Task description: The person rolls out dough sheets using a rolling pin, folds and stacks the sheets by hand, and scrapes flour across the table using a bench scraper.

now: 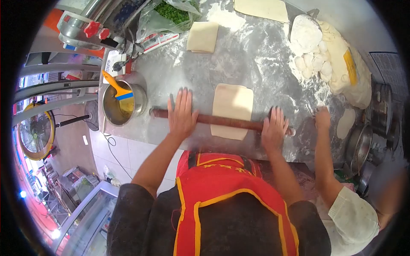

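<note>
Head-worn view; faces forward, down; near, above worktop [171,74]

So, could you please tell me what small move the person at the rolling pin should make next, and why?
Probably roll the rolling pin a little away from the body: the left hand and right hand both lie over it, and it crosses the dough sheet nearer the close edge, leaving the longer stretch beyond.
</note>
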`<state>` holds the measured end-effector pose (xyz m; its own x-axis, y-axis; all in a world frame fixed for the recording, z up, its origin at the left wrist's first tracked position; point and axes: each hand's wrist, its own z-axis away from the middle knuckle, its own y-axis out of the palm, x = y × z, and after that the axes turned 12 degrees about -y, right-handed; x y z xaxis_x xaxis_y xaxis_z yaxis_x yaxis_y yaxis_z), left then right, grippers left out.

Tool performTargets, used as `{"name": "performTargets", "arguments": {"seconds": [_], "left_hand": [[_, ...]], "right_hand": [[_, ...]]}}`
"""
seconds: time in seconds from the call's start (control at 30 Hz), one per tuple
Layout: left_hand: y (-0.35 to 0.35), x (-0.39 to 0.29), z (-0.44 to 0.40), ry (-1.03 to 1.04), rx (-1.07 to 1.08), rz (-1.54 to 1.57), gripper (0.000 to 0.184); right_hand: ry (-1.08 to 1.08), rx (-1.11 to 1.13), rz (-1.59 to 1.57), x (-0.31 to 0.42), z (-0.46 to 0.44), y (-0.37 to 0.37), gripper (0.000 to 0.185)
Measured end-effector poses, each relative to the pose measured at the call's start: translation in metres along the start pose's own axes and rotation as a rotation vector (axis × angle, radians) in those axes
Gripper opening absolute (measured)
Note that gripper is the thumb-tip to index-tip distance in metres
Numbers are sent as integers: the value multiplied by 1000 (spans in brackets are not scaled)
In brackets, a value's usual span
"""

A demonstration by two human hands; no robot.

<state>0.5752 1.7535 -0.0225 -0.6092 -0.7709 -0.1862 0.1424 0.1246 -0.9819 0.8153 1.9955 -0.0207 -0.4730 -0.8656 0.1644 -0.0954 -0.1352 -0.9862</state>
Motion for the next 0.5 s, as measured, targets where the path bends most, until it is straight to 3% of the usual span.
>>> {"name": "performTargets", "arguments": {"seconds": [0.13,0.23,0.33,0.43,0.5], "left_hand": [[-6,-14,-83,36,-54,-86,65],[4,-20,-140,113,-254,-8,64],[1,-19,-126,114,-204,-25,63],[5,-1,-36,25,-33,40,64],[4,6,9,29,-30,69,61]], "right_hand": [[1,-92,102,-25,-80,12,55],[49,-145,116,-37,-127,14,54],[-84,-200,30,-29,-108,8,53],[-65,-55,20,-9,-25,12,56],[-42,-26,-73,0,18,10,56]]}}
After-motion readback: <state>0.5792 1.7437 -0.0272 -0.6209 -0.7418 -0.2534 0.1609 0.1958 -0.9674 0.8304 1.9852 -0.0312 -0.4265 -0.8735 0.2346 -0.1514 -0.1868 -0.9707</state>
